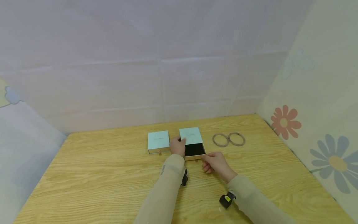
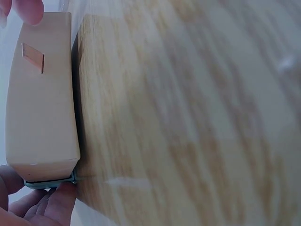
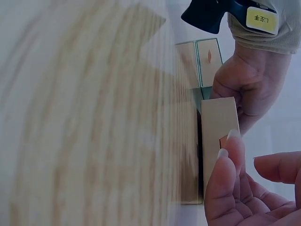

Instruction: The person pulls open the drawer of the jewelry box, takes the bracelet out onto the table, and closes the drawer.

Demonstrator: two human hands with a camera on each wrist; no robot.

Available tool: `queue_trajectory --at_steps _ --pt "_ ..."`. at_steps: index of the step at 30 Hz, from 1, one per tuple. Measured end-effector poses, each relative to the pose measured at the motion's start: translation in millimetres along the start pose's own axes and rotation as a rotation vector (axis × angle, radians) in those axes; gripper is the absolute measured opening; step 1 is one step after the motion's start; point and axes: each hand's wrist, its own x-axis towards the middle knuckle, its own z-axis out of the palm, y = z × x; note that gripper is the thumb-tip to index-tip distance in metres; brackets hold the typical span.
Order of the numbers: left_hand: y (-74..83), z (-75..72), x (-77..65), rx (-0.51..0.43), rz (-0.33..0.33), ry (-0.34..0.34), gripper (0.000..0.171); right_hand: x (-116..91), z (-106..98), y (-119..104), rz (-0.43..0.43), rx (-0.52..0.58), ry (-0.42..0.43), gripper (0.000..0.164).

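A light-blue drawer box (image 1: 191,135) lies with its beige drawer (image 2: 44,103) partly pulled out, baring a black inside (image 1: 195,150). My left hand (image 1: 177,147) grips the blue sleeve by its left side, thumb above and fingers low along the edge. At the drawer's front right corner is my right hand (image 1: 216,164). Its fingertips (image 3: 225,172) are by the drawer front, near the small orange-brown pull tab (image 3: 222,142), and its thumb stands apart from them. Whether those fingertips touch the drawer, I cannot tell.
A second light-blue box (image 1: 158,140), its drawer pushed in, lies left of my left hand. Two brownish rings (image 1: 221,146) lie side by side to the right. The wooden table (image 1: 112,174) meets a pale wall covering (image 1: 126,93) at the back.
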Motion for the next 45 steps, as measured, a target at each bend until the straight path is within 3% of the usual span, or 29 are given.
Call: queue_trajectory --at_steps 26,45 --pt "1.1 0.1 -2.2 -0.008 -0.012 0.006 0.040 6.9 17.9 1.2 0.058 0.059 -0.041 0.031" --pt "6.2 0.0 -3.7 0.023 -0.017 0.018 0.039 12.3 22.1 4.5 0.092 0.036 -0.052 0.031"
